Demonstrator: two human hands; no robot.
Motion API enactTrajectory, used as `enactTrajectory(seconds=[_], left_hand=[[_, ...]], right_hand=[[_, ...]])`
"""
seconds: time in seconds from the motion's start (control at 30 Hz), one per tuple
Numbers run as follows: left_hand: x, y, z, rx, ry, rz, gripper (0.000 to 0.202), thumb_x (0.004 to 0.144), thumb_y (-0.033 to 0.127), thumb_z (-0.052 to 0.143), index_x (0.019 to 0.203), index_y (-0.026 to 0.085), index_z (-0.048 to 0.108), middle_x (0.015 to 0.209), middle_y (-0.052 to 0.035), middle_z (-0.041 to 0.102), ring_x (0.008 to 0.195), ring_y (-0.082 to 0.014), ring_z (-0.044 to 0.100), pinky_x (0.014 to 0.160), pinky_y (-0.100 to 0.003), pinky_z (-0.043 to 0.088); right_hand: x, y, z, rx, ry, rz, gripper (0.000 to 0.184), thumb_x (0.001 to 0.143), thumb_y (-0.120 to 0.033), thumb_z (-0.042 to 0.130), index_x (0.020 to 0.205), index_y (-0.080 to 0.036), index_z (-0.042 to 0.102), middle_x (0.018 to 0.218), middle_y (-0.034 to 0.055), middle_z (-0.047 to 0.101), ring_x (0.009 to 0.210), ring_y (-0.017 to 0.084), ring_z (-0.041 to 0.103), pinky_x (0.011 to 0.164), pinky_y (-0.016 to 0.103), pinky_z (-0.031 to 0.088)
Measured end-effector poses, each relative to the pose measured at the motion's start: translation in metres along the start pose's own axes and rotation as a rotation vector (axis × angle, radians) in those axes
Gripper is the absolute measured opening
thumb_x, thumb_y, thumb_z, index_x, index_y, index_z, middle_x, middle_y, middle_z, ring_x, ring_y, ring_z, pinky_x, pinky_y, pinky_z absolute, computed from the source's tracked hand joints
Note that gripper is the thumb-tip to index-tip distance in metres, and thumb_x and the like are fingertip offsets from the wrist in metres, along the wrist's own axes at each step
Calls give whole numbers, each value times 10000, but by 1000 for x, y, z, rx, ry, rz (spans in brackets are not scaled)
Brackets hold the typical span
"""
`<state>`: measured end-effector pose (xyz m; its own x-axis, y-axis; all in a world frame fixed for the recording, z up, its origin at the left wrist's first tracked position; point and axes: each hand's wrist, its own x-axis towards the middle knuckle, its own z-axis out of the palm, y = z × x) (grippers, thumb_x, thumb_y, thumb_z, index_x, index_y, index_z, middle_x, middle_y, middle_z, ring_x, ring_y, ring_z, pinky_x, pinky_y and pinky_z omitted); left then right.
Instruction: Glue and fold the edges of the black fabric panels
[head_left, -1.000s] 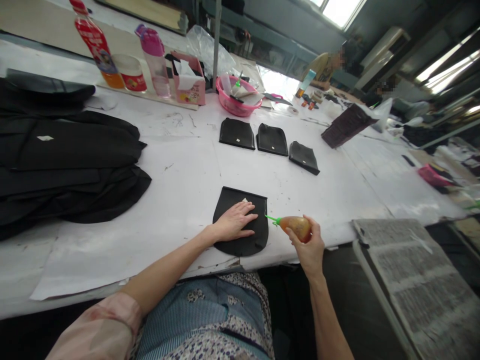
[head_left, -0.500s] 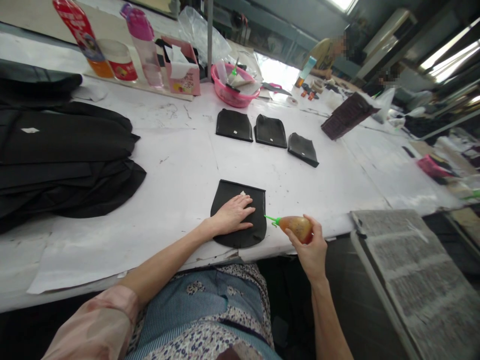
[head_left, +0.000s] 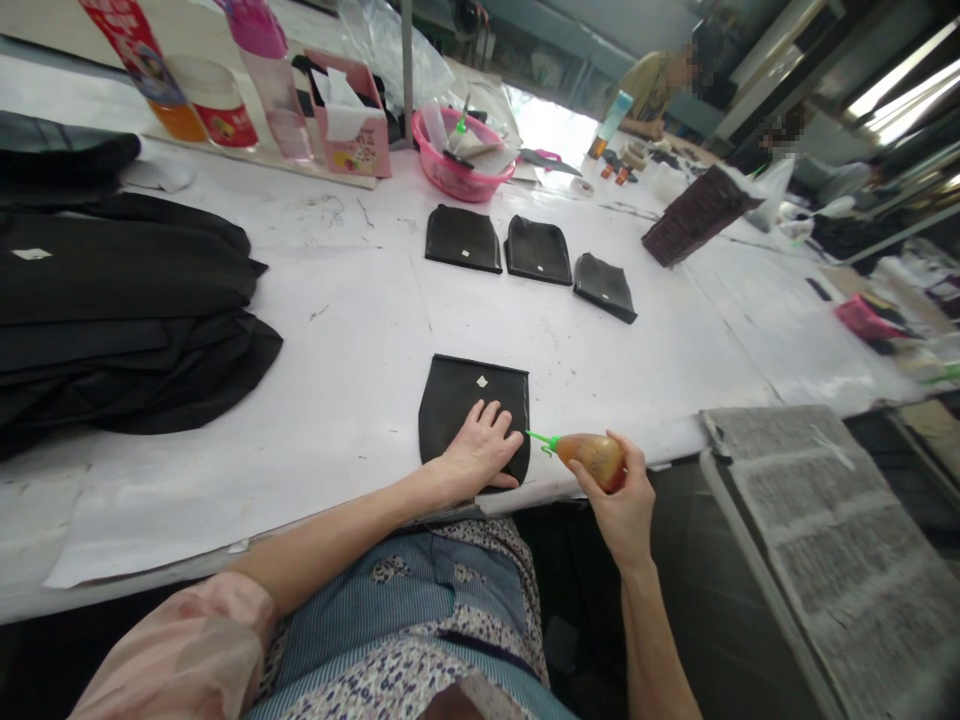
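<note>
A black pocket-shaped fabric piece [head_left: 465, 400] with a small white tag lies at the near edge of the white table [head_left: 360, 340]. My left hand [head_left: 484, 450] rests flat on its lower part, fingers spread and open. My right hand [head_left: 619, 490] is closed round a small amber squeeze bottle [head_left: 592, 455] with a green nozzle that points left toward the piece's right edge, just short of touching it.
Three more black pieces [head_left: 536, 250] lie in a row further back. A stack of black fabric [head_left: 112, 300] fills the left. Bottles [head_left: 142, 60], a pink tissue box [head_left: 352, 110] and a pink basket [head_left: 461, 170] stand at the back. A grey mat [head_left: 817, 540] lies right. Other people sit far back.
My left hand has slid down the black piece toward its near edge, uncovering the white tag. The bottle in my right hand has stayed about where it was.
</note>
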<state>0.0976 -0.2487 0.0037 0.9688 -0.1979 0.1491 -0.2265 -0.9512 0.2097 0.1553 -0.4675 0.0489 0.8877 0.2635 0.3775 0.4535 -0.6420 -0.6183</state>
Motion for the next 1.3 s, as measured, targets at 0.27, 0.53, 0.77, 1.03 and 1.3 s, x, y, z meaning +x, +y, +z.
enactTrajectory(seconds=[0.27, 0.53, 0.77, 1.03, 1.3], left_hand=[[-2, -1, 6, 11, -14, -12, 648, 693, 636, 757, 1110, 154, 637, 1311, -207, 547, 1307, -432, 446, 1096, -583, 309], [-3, -3, 7, 15, -2, 6, 646, 717, 640, 735, 1123, 149, 632, 1319, -207, 540, 1314, -418, 437, 1112, -572, 289], [-5, -4, 7, 20, 12, 21, 641, 728, 632, 729, 1139, 152, 627, 1319, -201, 534, 1318, -406, 431, 1124, -553, 280], [-5, -4, 4, 9, -2, 16, 630, 734, 612, 735, 1148, 150, 625, 1312, -192, 535, 1325, -397, 419, 1128, -543, 281], [-5, -4, 6, 31, 0, 25, 642, 748, 619, 719, 1171, 147, 621, 1319, -197, 529, 1332, -400, 415, 1131, -543, 280]], right_hand=[[-13, 4, -3, 10, 8, 36, 624, 749, -487, 788, 1263, -204, 576, 1186, 95, 643, 1054, 268, 635, 984, 427, 508], [-31, 10, -5, 76, 16, 105, 632, 750, -459, 795, 1284, -211, 563, 1232, 97, 614, 1068, 279, 625, 999, 472, 502], [-46, 13, -10, 103, 10, 157, 650, 747, -449, 794, 1299, -203, 555, 1223, 105, 617, 1064, 286, 632, 953, 466, 529], [-61, 10, -16, 122, 1, 195, 652, 743, -455, 790, 1297, -207, 554, 1198, 102, 630, 1033, 279, 640, 908, 440, 550], [-73, 8, -22, 155, -14, 234, 642, 743, -457, 782, 1288, -202, 557, 1205, 105, 623, 1045, 282, 632, 882, 425, 566]])
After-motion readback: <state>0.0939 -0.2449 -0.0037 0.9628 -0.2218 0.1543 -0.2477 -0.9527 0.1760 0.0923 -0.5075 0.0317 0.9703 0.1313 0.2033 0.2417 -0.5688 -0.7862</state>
